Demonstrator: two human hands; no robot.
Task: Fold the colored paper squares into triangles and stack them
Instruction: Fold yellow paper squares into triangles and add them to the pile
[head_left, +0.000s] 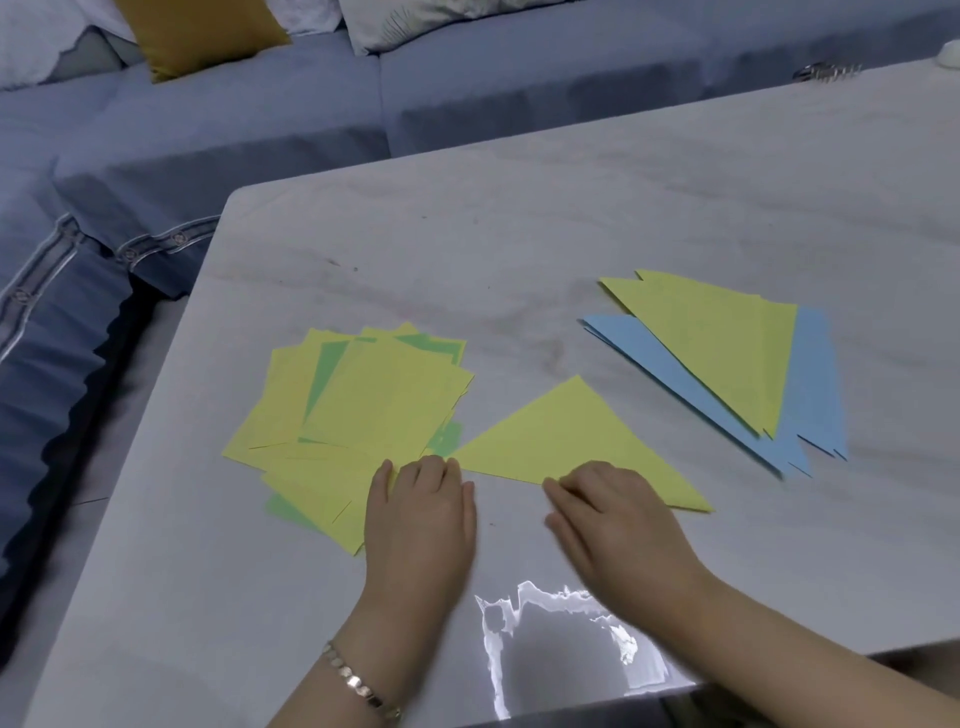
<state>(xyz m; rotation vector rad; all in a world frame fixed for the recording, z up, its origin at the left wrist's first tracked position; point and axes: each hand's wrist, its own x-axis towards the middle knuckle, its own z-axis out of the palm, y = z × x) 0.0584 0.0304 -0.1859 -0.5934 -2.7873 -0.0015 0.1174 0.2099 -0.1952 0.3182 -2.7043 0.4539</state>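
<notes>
A yellow paper triangle (563, 439) lies flat on the table in front of me. My right hand (618, 519) presses on its near folded edge with the fingers bent down onto the paper. My left hand (423, 514) rests with curled fingers at the triangle's left tip, partly over a loose pile of yellow and green paper squares (358, 405). To the right lies a stack of folded triangles (727, 358), yellow ones on top of blue ones.
The grey marble table (519, 260) has its left edge beside a blue sofa (208, 135) with cushions. A metal hair clip (826, 70) lies at the far right edge. A bright reflection shines on the table's near edge.
</notes>
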